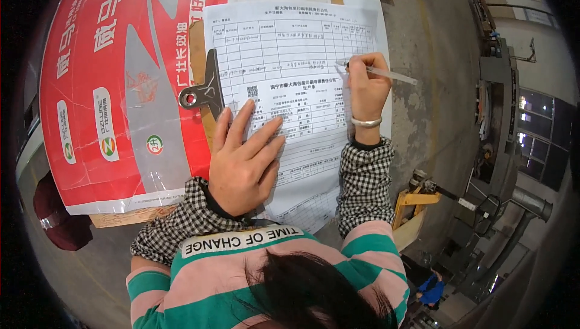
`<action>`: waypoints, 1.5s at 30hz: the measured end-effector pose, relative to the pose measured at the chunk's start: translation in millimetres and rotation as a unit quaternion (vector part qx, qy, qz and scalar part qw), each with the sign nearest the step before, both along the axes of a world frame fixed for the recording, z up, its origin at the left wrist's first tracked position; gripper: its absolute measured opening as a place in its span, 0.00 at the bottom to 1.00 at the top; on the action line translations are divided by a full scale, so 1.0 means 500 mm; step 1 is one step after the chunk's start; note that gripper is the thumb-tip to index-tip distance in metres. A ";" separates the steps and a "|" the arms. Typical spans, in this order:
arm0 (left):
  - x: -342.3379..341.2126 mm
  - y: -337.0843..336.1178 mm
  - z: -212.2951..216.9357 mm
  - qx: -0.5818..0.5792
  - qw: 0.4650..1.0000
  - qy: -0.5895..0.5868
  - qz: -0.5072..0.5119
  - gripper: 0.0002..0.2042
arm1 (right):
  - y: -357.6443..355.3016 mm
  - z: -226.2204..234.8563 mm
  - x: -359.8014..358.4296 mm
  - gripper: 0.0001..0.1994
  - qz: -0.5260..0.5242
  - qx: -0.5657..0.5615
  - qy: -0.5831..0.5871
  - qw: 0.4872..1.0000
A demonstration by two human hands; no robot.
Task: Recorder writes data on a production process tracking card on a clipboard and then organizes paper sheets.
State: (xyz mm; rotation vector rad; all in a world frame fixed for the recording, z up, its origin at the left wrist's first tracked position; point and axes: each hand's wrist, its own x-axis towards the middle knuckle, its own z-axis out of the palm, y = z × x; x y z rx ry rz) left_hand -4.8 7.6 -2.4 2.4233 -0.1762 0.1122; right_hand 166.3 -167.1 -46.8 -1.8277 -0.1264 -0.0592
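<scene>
A pen (396, 76) with a clear barrel is held in the bent fingers of my right hand (368, 96). Its tip meets the right part of a ruled form (260, 57) that carries handwriting in several rows. Over the form's lower part lies a smaller printed slip (314, 126) with a square code. My left hand (241, 172) rests with fingers spread, the fingertips on the slip's left side and the edge of the papers. Left of the papers, a metal bulldog clip (205, 94) grips the edge of a brown clipboard (198, 48). More printed sheets (308, 211) show below the slip.
Large red and grey printed sheets (142, 117) cover the left side of the work surface. To the right are a concrete floor (423, 87), a yellow piece of equipment (415, 202) and dark machinery (495, 123). A person in blue (430, 290) is at the lower right.
</scene>
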 end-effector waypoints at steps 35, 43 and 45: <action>0.003 -0.001 0.004 -0.002 1.000 0.003 0.001 0.19 | 0.006 0.005 0.003 0.06 -0.004 -0.056 -0.032 0.998; 0.001 0.000 0.004 -0.005 1.000 0.002 0.000 0.20 | 0.001 0.002 0.001 0.06 -0.026 -0.031 -0.006 0.999; 0.001 0.001 0.004 -0.007 1.000 0.004 -0.001 0.20 | 0.002 0.002 0.001 0.06 -0.027 -0.033 -0.014 0.999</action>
